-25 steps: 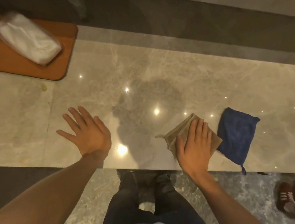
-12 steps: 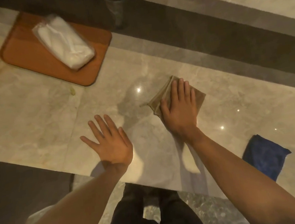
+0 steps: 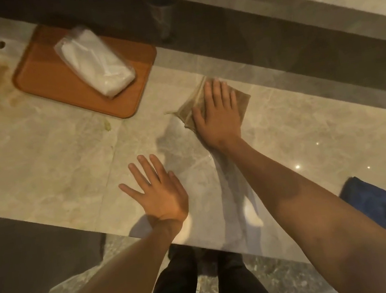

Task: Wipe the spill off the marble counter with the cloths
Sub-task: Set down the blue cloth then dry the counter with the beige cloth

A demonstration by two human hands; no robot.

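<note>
Near the counter's far edge, right hand (image 3: pixel 217 116) presses flat, fingers extended, on folded tan cloth (image 3: pixel 197 107); left hand (image 3: pixel 159 194) splayed empty nearer; wet sheen lies toward the body.

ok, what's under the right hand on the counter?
The right hand lies flat, palm down, on a folded tan cloth pressed to the marble counter. Cloth corners show around the fingers. The marble beneath the cloth is covered, so any spill there can't be seen.
</note>
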